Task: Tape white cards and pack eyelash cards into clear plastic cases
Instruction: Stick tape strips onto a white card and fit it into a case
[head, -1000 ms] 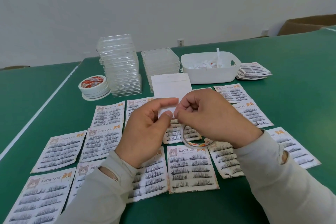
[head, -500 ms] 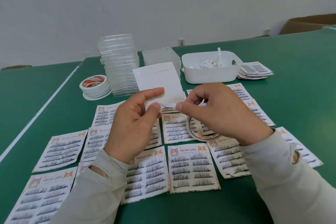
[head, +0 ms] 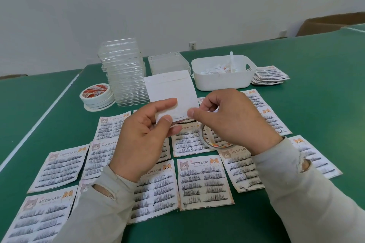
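Both hands' grip — left hand [head: 142,136], right hand [head: 229,120] — pinches white card [head: 171,89].

Above the green surface [head: 325,104], the left hand [head: 142,140] pinches the lower corner of a white card [head: 171,89]. The right hand [head: 227,120] pinches a tape strip at the card's lower edge, a tape roll [head: 212,140] hanging under it. Eyelash cards [head: 203,181] lie spread near the front edge; clear cases [head: 124,73] are stacked behind.

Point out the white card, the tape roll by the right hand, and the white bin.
White card [head: 171,87], head view, bare upper face.
Tape roll [head: 205,140], head view, left rim.
White bin [head: 221,82], head view, front wall.
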The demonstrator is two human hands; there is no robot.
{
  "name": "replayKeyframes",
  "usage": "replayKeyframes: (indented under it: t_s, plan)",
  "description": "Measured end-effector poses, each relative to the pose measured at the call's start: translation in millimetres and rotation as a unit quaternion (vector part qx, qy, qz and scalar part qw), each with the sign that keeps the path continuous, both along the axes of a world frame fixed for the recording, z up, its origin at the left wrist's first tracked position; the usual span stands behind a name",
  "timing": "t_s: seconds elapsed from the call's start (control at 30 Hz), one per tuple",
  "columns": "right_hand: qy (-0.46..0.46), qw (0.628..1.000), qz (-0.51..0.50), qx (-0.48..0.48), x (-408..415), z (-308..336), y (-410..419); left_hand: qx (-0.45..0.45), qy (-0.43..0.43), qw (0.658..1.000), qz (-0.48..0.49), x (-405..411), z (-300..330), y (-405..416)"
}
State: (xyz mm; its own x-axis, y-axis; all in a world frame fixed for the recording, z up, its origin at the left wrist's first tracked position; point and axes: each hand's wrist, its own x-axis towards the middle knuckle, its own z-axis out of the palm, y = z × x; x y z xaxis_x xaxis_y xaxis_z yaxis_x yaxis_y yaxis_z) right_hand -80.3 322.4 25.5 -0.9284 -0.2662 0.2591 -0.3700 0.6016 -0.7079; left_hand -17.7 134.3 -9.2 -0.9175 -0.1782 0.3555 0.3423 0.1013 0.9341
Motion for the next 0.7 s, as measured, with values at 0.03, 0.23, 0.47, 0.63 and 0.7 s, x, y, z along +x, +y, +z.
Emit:
replayKeyframes:
  t_s: [0.03, 0.23, 0.47, 0.63, 0.7]
  plan:
    - [-0.003, 1.0, -0.001, -0.002, -0.5, -0.6, -0.2, -0.001, 0.003, 1.0, -0.003, 0.4, 0.3, 0.2]
    - [-0.011, 1.0, 0.0, -0.029, -0.9, -3.4, -2.7, -0.01, 0.032, 0.999, 0.036, -0.3, 1.0, 6.1]
    - [-0.02, 0.993, 0.055, -0.101, 3.4, -5.7, -10.9, -0.011, 0.051, 0.991, 0.125, -4.4, -0.6, 8.1]
    - [-0.081, 0.979, 0.095, -0.163, 1.5, -3.7, -8.2, -0.009, 0.053, 0.994, 0.095, -1.4, 3.5, 8.5]
    - [-0.095, 0.972, 0.101, -0.189, 2.4, -3.9, -9.0, 0.021, 0.064, 0.993, 0.097, -0.2, 4.5, 11.5]
